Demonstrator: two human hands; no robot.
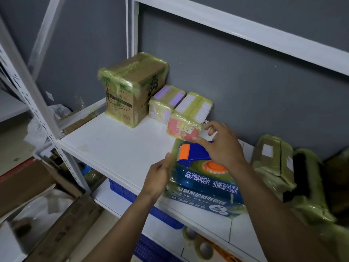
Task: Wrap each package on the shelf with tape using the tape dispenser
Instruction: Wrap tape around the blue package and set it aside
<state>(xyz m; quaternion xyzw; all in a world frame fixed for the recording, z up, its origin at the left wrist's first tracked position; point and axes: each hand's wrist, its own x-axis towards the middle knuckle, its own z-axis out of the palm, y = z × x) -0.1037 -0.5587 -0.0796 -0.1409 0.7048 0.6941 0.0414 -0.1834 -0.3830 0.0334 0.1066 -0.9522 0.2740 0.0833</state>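
A blue printed box [205, 188] wrapped in yellowish tape lies at the front of the white shelf [117, 148]. On top of it rests the blue and orange tape dispenser [192, 155]. My left hand [158, 176] presses flat against the box's left side. My right hand [221, 144] hovers over the dispenser with its fingers loosely spread, thumb touching a small taped pink package [182, 129] just behind the box.
A tall taped cardboard carton [130, 89] stands at the back left, with two small taped packs [166, 103] [196, 106] beside it. More taped parcels [273, 163] crowd the right end. Blue crates [158, 212] and tape rolls [205, 248] sit on the lower shelf.
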